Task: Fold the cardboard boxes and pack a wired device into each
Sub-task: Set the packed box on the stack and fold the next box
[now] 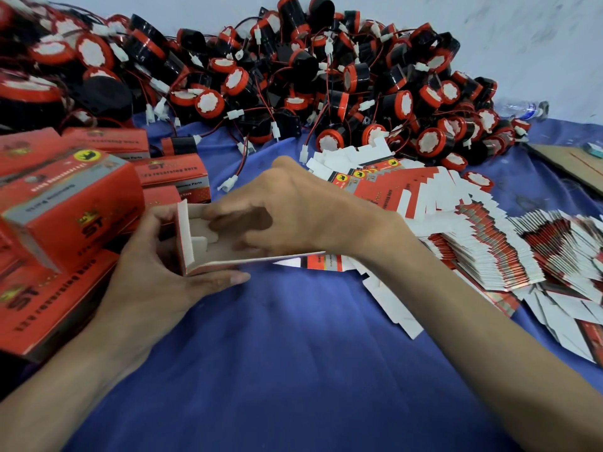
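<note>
Boxes [65, 203], red and closed, sit stacked to the left of the open box [184, 236]. Left hand [153, 265] grasps that box's left end, with its thumb along the lower edge and its fingers round the folded end. Right hand [293, 216] reaches into the box from the right, its fingers [228, 223] against the inner flaps; blur hides whether they pinch or only press. Behind the box lies a heap of black-and-red devices [293, 76] with tangled wires. Right of the box, flats [473, 230] fan out in rows. Blue cloth [293, 353] lies under the box.
</note>
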